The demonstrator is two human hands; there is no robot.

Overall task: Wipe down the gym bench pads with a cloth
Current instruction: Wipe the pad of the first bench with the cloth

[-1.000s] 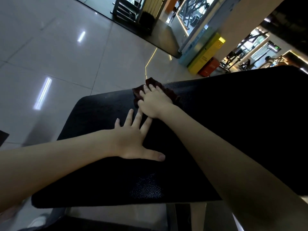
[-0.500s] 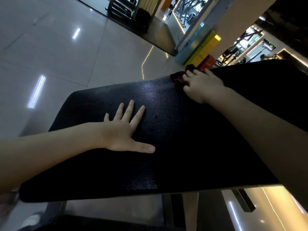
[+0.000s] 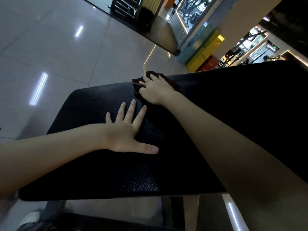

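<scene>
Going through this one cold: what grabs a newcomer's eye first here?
The black bench pad fills the middle of the view. The left hand lies flat on it, fingers spread; the right hand presses a dark cloth at the pad's far edge. Beyond stands a yellow box.

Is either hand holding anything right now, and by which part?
Nothing is gripped. The right hand presses flat on the middle of the dark cloth, at the far edge of the bench pad; the left hand lies flat on it.
</scene>
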